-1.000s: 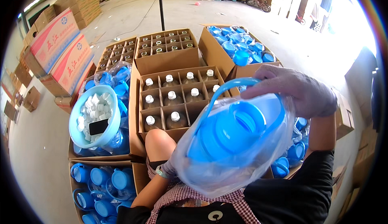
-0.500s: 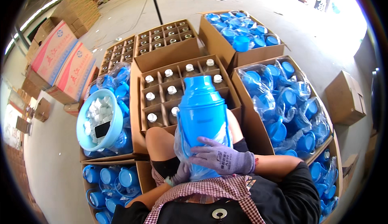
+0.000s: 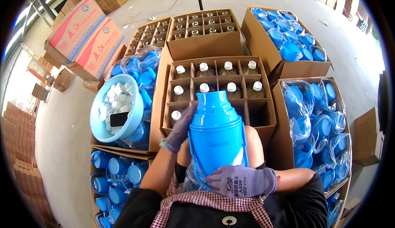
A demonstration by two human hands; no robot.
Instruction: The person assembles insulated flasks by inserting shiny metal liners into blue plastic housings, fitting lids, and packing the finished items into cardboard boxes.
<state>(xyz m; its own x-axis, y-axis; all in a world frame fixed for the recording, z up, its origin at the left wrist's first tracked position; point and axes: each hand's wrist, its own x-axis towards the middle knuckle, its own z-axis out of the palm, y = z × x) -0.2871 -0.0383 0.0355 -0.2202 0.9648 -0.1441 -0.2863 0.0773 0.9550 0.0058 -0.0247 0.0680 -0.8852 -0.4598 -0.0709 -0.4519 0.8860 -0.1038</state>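
A blue plastic thermos flask (image 3: 216,134) stands tilted on my lap, its neck pointing away from me and its handle hanging down the sides. Crumpled clear plastic film gathers around its lower part. My right hand (image 3: 242,181), in a purple-grey glove, lies across its lower front and steadies it. On the flask's left, my gloved left hand (image 3: 180,128) is raised near its neck with fingers stretched forward; whether it touches the flask I cannot tell. Just past those fingers is a white-capped bottle (image 3: 176,115) in a divided carton (image 3: 222,59).
A pale blue basin (image 3: 95,119) of white caps, with a dark phone (image 3: 119,119) on top, sits at left. Cartons of bagged blue flask parts flank me, including one at right (image 3: 284,117). Behind stands a carton of open-necked bottles (image 3: 203,49). Printed boxes (image 3: 78,30) lean at far left.
My left hand has risen from low beside the flask to near its neck. My right hand has slid lower on it, and the film sits further down. The whole view has shifted.
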